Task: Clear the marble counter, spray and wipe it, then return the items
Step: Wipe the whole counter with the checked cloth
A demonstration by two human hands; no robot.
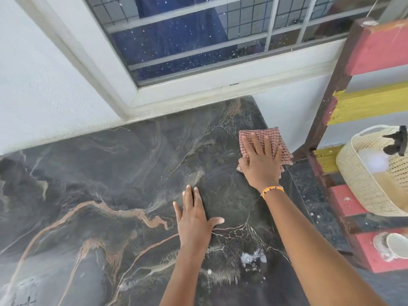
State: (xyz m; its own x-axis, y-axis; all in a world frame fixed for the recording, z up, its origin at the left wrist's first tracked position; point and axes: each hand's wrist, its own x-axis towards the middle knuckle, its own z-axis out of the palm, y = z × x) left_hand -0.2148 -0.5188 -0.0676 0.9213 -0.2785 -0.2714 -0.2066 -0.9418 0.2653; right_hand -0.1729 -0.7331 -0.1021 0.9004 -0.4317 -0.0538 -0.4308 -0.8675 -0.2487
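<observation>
the dark marble surface with tan and white veins [92, 195] runs under a white-framed window with a metal grille [198, 40], and that window serves as the landmark here. below the window's right corner, at the far right end of the surface, lies a folded red-and-white checked cloth [262, 134]. the right hand [261, 164] lies flat on top of it, its grip spread wide with straight fingers pressing the cloth down onto the marble. an orange beaded bracelet [272, 190] circles that wrist.

nearer the person than the window's middle, the left hand [194, 221] rests palm-down on the bare marble, grip spread and fingers straight, holding nothing. the two hands are apart, the left one nearer the person and further left than the cloth.

nearer still, a patch of white foamy spray [252, 259] sits on the marble between the two forearms, close to the front edge.

to the right of the window stands a wooden rack with red and yellow painted boards [375, 49], off the end of the surface. on one of its shelves sits a pale woven basket [362, 184] holding a spray bottle with a black trigger head [397, 142]; the bottle's body is blurred. on a lower red board is a white cup [397, 244], partly cut off by the frame edge.
</observation>
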